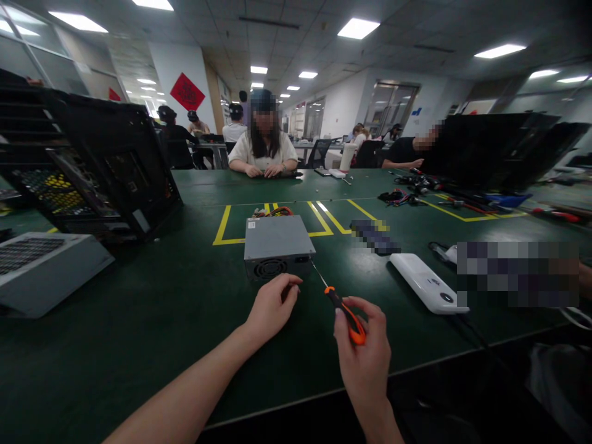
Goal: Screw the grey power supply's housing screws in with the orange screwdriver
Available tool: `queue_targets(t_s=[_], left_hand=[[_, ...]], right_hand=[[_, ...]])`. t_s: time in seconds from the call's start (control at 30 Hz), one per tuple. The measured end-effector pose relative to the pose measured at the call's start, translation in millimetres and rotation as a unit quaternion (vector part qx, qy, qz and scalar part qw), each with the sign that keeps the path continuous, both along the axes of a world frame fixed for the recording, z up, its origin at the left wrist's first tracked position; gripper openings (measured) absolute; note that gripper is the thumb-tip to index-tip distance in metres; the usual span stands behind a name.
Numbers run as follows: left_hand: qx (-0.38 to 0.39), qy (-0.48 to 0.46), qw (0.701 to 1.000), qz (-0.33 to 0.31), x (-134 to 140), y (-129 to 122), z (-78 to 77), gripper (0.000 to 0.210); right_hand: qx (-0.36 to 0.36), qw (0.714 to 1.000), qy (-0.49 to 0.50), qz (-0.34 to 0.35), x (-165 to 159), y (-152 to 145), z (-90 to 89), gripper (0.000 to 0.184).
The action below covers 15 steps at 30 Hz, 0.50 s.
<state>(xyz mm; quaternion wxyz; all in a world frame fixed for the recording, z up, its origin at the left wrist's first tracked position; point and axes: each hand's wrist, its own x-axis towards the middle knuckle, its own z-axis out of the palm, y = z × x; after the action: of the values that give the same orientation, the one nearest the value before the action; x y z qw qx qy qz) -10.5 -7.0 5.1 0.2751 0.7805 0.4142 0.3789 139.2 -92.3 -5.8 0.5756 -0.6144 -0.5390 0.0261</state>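
A grey computer power supply [280,237] lies on the green table, its fan grille and socket facing me. Bundled cables [277,211] come out behind it. My left hand [272,305] is just in front of the fan side, fingers loosely bent with a small gap between thumb and forefinger; nothing shows in it. Whether its fingertips touch the casing I cannot tell. My right hand [367,336] is closed around the handle of an orange and black screwdriver [340,303]. The thin shaft points up and left, its tip at the power supply's right front corner.
At left stand an open black computer case [134,176] and a second grey power supply [50,271]. A white power bank [423,283] lies to the right, beside a blurred dark object [374,237]. Across the table [203,191] sits a person [263,142]; loose cables [400,196] lie farther right.
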Motion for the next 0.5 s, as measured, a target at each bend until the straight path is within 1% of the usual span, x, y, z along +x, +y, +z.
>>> queue_targets(t_s=[0.07,0.13,0.2,0.23,0.3,0.37,0.43,0.5], left_hand=[[0.094,0.020,0.995,0.030,-2,1,4.0,0.020],[0.193,0.049,0.977,0.070,-4,4,10.0,0.021],[0.265,0.086,0.953,0.118,-5,10,16.5,0.024],[0.285,0.112,0.942,0.136,-5,13,19.2,0.027],[0.302,0.169,0.926,0.152,-4,21,22.4,0.037],[0.302,0.221,0.915,0.150,-4,27,22.4,0.045],[0.293,0.254,0.910,0.148,-3,31,20.1,0.046],[0.288,0.268,0.907,0.151,-3,33,17.4,0.044]], right_hand=[[0.052,0.998,-0.028,0.001,-1,1,1.3,0.024],[0.091,0.995,-0.043,0.020,-2,2,2.9,0.023],[0.095,0.994,-0.044,0.031,-3,3,4.1,0.020],[0.080,0.995,-0.040,0.033,-3,4,4.3,0.019],[0.034,0.999,-0.024,0.029,-2,3,4.0,0.021],[-0.012,1.000,-0.005,0.025,0,2,3.7,0.025],[-0.049,0.999,0.002,0.018,3,1,4.3,0.025],[-0.062,0.998,-0.016,0.011,7,1,6.1,0.021]])
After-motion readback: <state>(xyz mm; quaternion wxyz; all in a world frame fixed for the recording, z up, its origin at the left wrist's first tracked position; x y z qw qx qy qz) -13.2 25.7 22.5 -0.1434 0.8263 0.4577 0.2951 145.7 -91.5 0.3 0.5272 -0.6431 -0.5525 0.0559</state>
